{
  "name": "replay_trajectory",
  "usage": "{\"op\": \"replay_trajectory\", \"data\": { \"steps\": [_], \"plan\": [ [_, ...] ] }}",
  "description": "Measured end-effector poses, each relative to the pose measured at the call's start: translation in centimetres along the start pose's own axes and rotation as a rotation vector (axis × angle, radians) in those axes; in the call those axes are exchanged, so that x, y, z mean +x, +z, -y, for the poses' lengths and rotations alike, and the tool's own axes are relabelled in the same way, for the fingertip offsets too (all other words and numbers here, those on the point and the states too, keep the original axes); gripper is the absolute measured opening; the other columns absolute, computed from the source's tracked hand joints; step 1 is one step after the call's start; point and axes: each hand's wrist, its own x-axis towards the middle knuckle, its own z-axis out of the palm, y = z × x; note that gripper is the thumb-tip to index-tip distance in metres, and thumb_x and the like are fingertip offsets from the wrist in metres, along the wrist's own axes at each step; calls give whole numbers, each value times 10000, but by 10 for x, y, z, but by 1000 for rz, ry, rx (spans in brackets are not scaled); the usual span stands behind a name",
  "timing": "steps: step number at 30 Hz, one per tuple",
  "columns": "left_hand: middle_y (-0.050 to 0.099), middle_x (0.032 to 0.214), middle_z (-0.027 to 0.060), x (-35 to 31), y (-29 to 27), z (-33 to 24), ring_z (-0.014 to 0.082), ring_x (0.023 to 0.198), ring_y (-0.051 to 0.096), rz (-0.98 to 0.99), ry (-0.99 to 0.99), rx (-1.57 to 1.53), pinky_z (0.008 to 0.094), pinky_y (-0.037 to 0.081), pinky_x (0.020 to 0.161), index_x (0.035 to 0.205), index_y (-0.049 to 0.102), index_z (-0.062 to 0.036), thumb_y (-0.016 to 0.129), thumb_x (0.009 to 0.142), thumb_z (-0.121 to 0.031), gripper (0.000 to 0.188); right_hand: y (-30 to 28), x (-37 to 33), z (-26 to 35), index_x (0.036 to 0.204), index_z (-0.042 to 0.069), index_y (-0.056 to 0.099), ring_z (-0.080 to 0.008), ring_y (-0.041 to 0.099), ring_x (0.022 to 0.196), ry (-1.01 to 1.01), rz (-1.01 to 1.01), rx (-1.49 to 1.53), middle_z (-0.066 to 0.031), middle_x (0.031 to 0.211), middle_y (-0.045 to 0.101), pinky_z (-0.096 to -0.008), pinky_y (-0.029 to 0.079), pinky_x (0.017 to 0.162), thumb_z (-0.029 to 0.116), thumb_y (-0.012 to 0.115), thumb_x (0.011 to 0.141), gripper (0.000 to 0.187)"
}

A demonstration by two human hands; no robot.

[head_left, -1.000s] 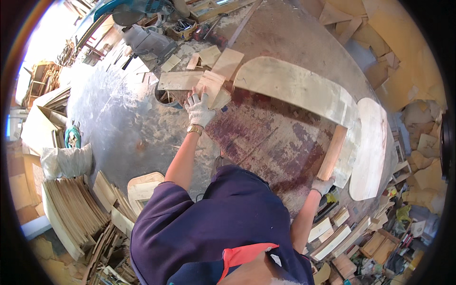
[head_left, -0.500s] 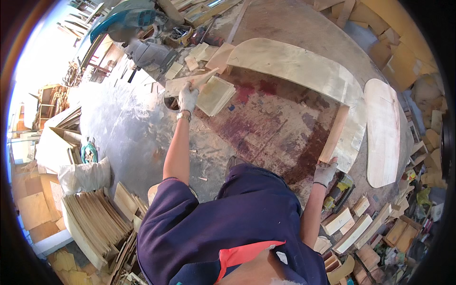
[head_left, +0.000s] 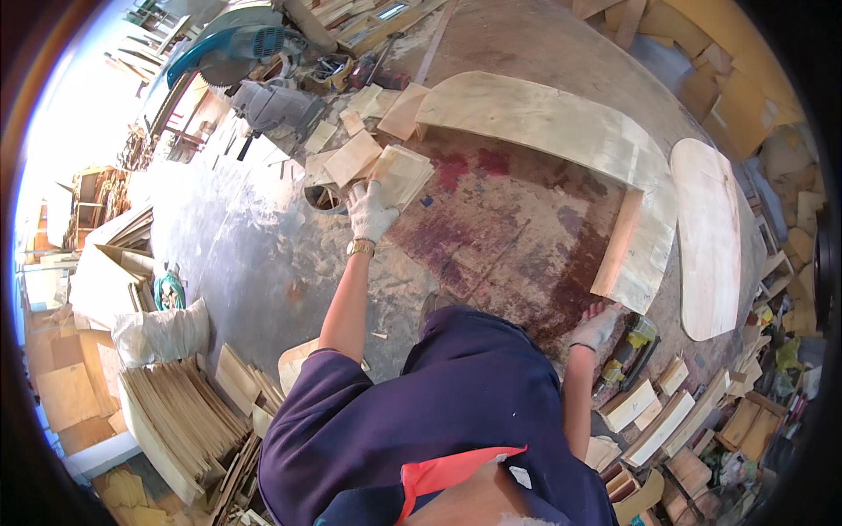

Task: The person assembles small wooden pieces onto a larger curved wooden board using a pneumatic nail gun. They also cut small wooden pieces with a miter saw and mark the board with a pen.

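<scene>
Moved: tan rectangular wooden board (head_left: 353, 158), now left of pale curved plywood frame (head_left: 544, 107). White-gloved left hand (head_left: 370, 213): spread over square-plywood stack (head_left: 407, 174) there, nothing gripped; right hand (head_left: 595, 327): open, empty, below frame. Edge pressure could slide stack.

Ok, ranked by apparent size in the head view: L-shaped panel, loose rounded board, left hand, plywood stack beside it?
1. L-shaped panel
2. Loose rounded board
3. Left hand and plywood stack: too alike to rank.
</scene>
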Motion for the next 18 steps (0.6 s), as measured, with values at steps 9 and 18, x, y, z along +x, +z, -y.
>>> {"op": "replay_trajectory", "data": {
  "steps": [9,18],
  "plan": [
    [640,1173,9,-82,-17,-100,115,1041,577,1023,101,-1218,283,497,883,1454,565,-28,840,817,-94,698,35,-111,27,1368,-32,574,-250,615,1195,-851,771,-474,-149,1309,636,-348,507,1004,251,653,1020,455],
    [677,1181,46,-105,13,-189,107,966,642,942,159,-1210,244,522,801,1220,664,13,674,993,-116,262,65,-84,51,841,5,624,-102,613,676,-550,605,-559,-21,742,668,-298,492,609,192,697,991,250]
  ]
}}
